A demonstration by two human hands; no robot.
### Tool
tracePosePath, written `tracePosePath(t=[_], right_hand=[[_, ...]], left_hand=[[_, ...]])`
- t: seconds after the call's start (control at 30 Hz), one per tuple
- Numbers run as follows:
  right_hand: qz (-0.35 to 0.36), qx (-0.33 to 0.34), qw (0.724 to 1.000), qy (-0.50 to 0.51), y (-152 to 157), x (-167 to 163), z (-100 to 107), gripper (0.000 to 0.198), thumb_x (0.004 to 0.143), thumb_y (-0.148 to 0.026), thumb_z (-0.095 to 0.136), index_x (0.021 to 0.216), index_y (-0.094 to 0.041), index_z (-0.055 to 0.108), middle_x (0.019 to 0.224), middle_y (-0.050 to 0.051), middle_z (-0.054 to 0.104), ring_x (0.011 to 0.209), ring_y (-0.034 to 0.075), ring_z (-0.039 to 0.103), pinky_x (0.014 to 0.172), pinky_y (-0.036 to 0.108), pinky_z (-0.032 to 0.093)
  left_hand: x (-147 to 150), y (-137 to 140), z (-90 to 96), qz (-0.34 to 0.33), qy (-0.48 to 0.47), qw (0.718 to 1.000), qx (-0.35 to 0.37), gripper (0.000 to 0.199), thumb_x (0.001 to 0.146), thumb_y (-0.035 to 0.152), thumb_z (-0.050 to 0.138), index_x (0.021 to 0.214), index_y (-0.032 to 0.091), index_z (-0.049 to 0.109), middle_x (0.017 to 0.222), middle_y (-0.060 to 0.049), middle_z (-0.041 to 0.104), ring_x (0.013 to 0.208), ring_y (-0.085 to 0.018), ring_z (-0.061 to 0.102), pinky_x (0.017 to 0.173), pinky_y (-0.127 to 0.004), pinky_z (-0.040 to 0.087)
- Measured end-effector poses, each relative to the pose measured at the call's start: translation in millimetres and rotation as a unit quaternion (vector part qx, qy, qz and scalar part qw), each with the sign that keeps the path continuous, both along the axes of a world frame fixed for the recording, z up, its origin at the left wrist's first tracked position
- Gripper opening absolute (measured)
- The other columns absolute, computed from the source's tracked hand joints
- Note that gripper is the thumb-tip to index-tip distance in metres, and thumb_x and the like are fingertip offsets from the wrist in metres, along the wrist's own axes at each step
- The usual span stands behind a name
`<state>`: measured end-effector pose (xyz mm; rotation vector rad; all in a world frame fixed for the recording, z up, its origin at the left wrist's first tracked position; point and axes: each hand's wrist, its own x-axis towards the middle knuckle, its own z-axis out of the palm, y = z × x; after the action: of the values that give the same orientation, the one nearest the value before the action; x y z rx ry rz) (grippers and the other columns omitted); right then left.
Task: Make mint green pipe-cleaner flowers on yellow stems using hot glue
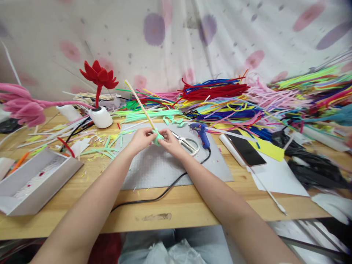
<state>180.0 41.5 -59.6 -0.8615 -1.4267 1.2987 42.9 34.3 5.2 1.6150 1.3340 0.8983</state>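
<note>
Both my hands meet over the grey mat (154,168), fingers closed around a small mint-green pipe-cleaner flower (157,138). My left hand (143,140) pinches it from the left, and my right hand (169,142) from the right. A pale yellow stick (140,104) rises from the flower, slanting up to the left. Just right of my right hand lie scissors (189,145) with white handles. Beyond them rests a blue glue gun (202,134), its black cord running under my right forearm. Several loose mint-green petals (176,121) lie behind my hands.
Piles of colourful pipe cleaners (217,95) line the back. A red flower (99,77) stands in a white pot (101,117). At left are a grey box (41,187) and pink flowers (23,104); at right, a phone (246,148), white paper (280,179) and black plastic bags (313,172).
</note>
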Motion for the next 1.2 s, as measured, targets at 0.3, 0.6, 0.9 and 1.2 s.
tracePosePath(t=[0.3,0.6,0.9,1.2], right_hand=[[-0.137,0.106,0.968,-0.182,-10.6,6.5,16.4,0.023,0.066,-0.023,0.056,0.087,-0.022,0.047,0.089,0.001,0.059,0.078,0.015,0.058,0.073,0.033,0.046],[-0.110,0.078,0.984,-0.112,-3.9,7.3,8.7,0.021,0.066,-0.025,0.055,0.085,-0.021,0.047,0.084,0.000,0.059,0.080,0.015,0.058,0.073,0.030,0.047],[-0.026,-0.003,1.000,0.017,4.6,13.2,10.1,0.024,0.064,-0.028,0.059,0.084,-0.020,0.048,0.084,0.000,0.057,0.079,0.012,0.057,0.075,0.028,0.046],[0.035,-0.021,0.999,-0.004,-0.6,10.6,6.0,0.040,0.061,-0.032,0.069,0.091,-0.023,0.045,0.089,0.000,0.060,0.081,0.014,0.059,0.070,0.027,0.046]], left_hand=[[5.9,12.3,-8.4,0.012,0.055,0.998,0.005,0.017,0.060,0.029,0.058,0.063,0.014,0.063,0.054,0.000,0.058,0.046,-0.010,0.046,0.047,-0.022,0.038],[7.4,13.1,-5.2,0.018,0.074,0.997,0.027,0.013,0.059,0.029,0.061,0.058,0.016,0.063,0.051,0.001,0.057,0.049,-0.012,0.050,0.050,-0.024,0.038],[8.6,12.9,3.5,0.038,0.024,0.999,0.004,0.014,0.054,0.028,0.065,0.054,0.014,0.063,0.050,0.001,0.056,0.047,-0.011,0.048,0.049,-0.025,0.042],[5.7,6.4,-6.3,0.105,-0.103,0.985,-0.088,0.020,0.041,0.024,0.075,0.054,0.012,0.064,0.053,-0.001,0.060,0.049,-0.012,0.053,0.056,-0.029,0.046]])
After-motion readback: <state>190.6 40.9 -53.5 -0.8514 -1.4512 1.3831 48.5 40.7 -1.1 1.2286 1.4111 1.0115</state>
